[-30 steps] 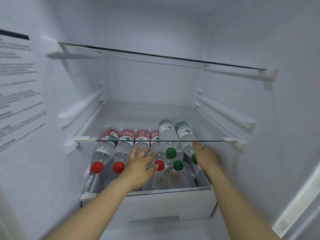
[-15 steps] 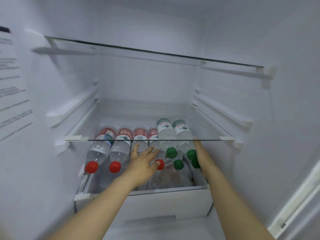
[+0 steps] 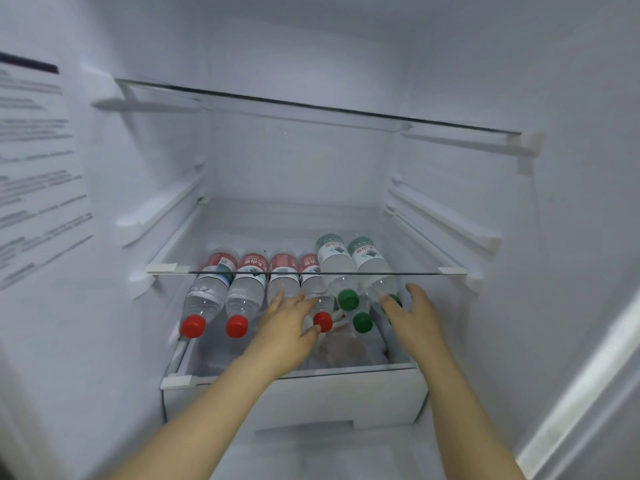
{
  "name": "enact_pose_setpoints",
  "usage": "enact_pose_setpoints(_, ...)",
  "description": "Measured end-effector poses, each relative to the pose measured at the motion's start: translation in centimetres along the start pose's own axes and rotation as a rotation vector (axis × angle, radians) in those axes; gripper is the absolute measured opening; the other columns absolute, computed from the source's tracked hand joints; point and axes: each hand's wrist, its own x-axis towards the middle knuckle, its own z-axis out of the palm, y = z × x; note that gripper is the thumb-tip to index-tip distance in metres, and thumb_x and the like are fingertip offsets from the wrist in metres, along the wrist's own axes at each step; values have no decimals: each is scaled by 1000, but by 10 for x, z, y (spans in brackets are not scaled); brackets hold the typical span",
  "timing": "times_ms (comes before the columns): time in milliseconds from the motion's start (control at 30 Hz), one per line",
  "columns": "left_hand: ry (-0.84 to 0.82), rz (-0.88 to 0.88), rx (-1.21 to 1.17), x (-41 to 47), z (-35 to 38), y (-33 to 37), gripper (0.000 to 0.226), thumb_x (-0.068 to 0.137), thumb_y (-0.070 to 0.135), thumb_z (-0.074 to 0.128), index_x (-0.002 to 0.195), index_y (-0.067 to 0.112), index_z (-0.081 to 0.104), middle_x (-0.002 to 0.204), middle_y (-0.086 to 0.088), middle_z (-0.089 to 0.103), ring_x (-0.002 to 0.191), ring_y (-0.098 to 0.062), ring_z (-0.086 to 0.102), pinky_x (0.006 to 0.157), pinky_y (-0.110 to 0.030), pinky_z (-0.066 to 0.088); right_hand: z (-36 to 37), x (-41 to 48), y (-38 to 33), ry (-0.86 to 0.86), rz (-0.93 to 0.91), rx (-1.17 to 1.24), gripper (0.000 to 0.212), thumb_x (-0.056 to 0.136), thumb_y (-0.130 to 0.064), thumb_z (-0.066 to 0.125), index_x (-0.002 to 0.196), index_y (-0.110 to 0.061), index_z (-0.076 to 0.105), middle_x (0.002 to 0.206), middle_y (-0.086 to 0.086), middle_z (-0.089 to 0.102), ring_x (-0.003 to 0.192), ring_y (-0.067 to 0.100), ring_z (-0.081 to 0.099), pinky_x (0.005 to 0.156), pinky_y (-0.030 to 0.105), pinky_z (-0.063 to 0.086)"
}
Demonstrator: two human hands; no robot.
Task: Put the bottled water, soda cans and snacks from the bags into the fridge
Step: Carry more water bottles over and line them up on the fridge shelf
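Bottles (image 3: 242,289) under left hand (image 3: 287,320), right hand (image 3: 414,313)

red-capped bottles (image 3: 207,299) and green-capped bottles (image 3: 337,268) are laid in a row under a glass shelf (image 3: 415,272); left hand (image 3: 287,323) is rested on the reds, right hand (image 3: 415,310) on the greens.

The left hand (image 3: 287,327) covers the cap of the third bottle (image 3: 282,284); the sticker (image 3: 34,174) print is blurred.

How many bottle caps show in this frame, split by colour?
Red caps: 3
Green caps: 3
Total: 6
The left hand probably hides one more cap.
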Motion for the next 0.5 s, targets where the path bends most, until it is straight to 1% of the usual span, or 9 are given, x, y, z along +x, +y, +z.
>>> enact_pose_setpoints(67, 57, 36, -38, -12, -2, 7, 51, 93, 28, 53, 142, 23, 40, 148, -2, 38, 139, -25, 29, 114, -39, 27, -6, -12, -1, -6, -42, -14, 25, 94, -19, 58, 117, -17, 49, 99, -1, 48, 73, 8, 42, 60, 8, 38)
enact_pose_setpoints(133, 119, 63, -76, -25, -3, 15, 46, 90, 23, 56, 135, 21, 49, 133, -3, 52, 124, -22, 47, 104, -36, 39, -9, -24, -4, -15, -71, -10, 21, 93, -18, 59, 105, -27, 43, 85, -15, 41, 68, 1, 43, 55, -2, 36)
enact_pose_setpoints(200, 175, 50, -133, -40, -5, 24, 42, 89, 24, 58, 131, 22, 53, 125, 0, 57, 116, -17, 52, 98, -30, 42, -12, -35, -5, -31, -91, -11, 21, 93, -20, 59, 99, -30, 42, 83, -23, 39, 69, -5, 44, 55, -3, 35)
enact_pose_setpoints(300, 241, 15, -248, -64, -8, 35, 39, 90, 29, 60, 128, 26, 55, 123, 9, 57, 110, -4, 52, 90, -18, 38, -18, -47, -5, -43, -117, -5, 20, 92, -21, 60, 87, -35, 47, 82, -25, 45, 69, -15, 46, 57, -1, 36)
enact_pose_setpoints(333, 258, 8, -259, -71, -9, 38, 39, 90, 28, 60, 128, 26, 55, 123, 11, 56, 110, -1, 51, 90, -15, 36, -21, -49, -2, -50, -122, -14, 18, 92, -22, 61, 92, -37, 51, 89, -24, 50, 73, -15, 48, 61, 1, 36)
enact_pose_setpoints(367, 273, 3, -254, -78, -10, 39, 39, 90, 27, 60, 129, 26, 55, 124, 13, 56, 109, 1, 50, 88, -11, 34, -24, -53, 0, -58, -135, -28, 18, 91, -23, 61, 103, -35, 55, 99, -20, 54, 80, -12, 50, 68, 4, 36)
enact_pose_setpoints(400, 289, -2, -234, -84, -12, 41, 40, 89, 26, 60, 128, 26, 55, 123, 14, 55, 108, 4, 48, 86, -5, 32, -27, -57, 1, -75, -143, -58, 27, 90, -25, 62, 117, -30, 57, 108, -16, 55, 90, -8, 50, 76, 10, 36)
enact_pose_setpoints(433, 305, -1, -207, -89, -13, 42, 40, 89, 25, 61, 128, 27, 55, 122, 14, 55, 107, 5, 46, 82, 0, 29, -30, -61, 2, -88, -152, -89, 35, 90, -27, 62, 125, -26, 56, 113, -13, 55, 97, -2, 49, 83, 15, 35)
enact_pose_setpoints(500, 320, 0, -166, -96, -17, 47, 40, 88, 25, 61, 127, 28, 55, 120, 16, 54, 105, 7, 44, 79, 3, 27, -37, -70, 3, -94, -180, -159, 38, 90, -27, 62, 127, -23, 56, 114, -9, 56, 100, 3, 47, 85, 19, 34)
